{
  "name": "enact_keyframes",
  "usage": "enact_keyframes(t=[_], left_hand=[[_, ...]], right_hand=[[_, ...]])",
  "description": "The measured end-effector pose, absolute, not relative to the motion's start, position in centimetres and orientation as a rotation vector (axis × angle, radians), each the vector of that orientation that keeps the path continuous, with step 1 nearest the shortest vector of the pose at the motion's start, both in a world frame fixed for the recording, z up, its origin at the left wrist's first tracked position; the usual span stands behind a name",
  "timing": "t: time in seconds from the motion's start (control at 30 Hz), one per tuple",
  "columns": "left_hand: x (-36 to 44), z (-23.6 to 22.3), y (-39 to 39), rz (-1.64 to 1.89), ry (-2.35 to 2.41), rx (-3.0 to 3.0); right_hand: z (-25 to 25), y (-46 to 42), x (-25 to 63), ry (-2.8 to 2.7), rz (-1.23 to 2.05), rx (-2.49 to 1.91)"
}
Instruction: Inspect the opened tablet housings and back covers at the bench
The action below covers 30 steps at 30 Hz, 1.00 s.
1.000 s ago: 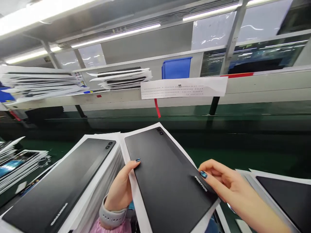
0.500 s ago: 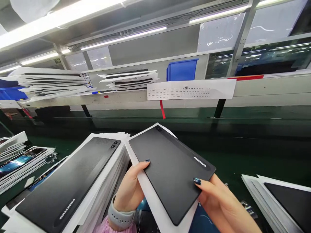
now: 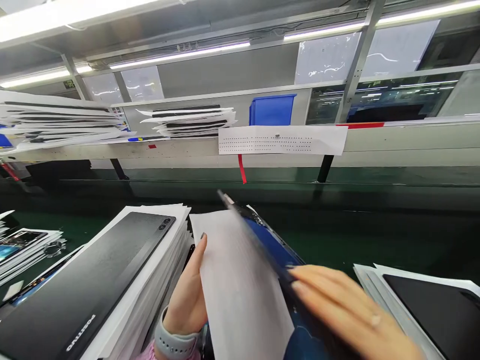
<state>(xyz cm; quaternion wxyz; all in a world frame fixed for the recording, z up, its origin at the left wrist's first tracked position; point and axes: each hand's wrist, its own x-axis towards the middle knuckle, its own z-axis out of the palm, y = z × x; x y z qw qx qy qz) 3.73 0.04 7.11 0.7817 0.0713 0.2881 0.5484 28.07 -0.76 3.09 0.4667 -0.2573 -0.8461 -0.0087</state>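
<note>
My left hand (image 3: 187,295) grips the left edge of a white sheet (image 3: 240,285), thumb on top. My right hand (image 3: 337,310) is blurred by motion; it holds a thin dark tablet (image 3: 270,245) tilted up on its edge, with its blue screen side showing to the right. The tablet stands along the right side of the sheet. To the left lies a stack of white sheets (image 3: 150,280) with a black tablet (image 3: 90,280), its back up, on top.
A second black tablet on white sheets (image 3: 431,300) lies at the right. More stacked sheets (image 3: 22,250) sit at far left. Behind runs a dark green conveyor (image 3: 375,235). A shelf above it carries paper stacks (image 3: 187,121), a blue bin (image 3: 272,109) and a dotted white sheet (image 3: 281,140).
The tablet lay back up on the white sheet; my right hand has now tipped it up on edge, baring the sheet. My left hand stays on the sheet's left edge.
</note>
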Motion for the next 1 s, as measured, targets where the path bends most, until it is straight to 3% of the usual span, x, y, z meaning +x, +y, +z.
enact_keyframes(t=[0.07, 0.17, 0.33, 0.47, 1.0], left_hand=[[4.1, 7.1, -0.2, 1.134, 0.568, 0.174], [4.5, 7.4, -0.2, 1.160, 0.678, 0.147], [3.9, 7.4, -0.3, 1.329, 0.976, 0.116], [2.7, 6.1, -1.0, 1.349, 0.919, 0.237], [3.0, 5.3, -2.1, 1.525, 0.786, 0.333]], right_hand=[[4.1, -0.5, 26.1, -2.266, -0.303, -0.463], [4.3, -0.1, 23.5, -2.290, -0.393, -0.396], [4.0, -0.4, 23.2, -2.325, -0.123, -0.455], [4.7, -1.2, 24.5, -2.251, 0.123, -0.627], [4.9, -1.5, 25.0, -2.319, 0.103, -0.555]])
